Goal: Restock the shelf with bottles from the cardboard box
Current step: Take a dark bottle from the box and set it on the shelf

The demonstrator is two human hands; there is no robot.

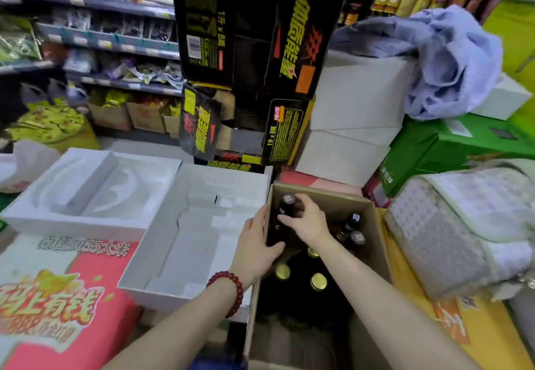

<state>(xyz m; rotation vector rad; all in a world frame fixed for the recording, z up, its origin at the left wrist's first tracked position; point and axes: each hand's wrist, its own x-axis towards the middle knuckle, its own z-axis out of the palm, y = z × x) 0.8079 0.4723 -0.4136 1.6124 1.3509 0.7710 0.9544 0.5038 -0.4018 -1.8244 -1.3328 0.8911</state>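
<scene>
Both hands reach into the cardboard box [376, 242] — left grip [256, 249] and right grip [305, 219] clasp one dark bottle [285, 210].

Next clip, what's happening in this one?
A person is reaching into an open cardboard box on a shop floor. Both hands are on one dark bottle at the box's far end: the right hand around its neck, the left hand lower on its body. Several more bottles stand in the box; none has reached the shelf.

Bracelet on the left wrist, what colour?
Dark red beads on the bracelet, clearest in the head view.
</scene>
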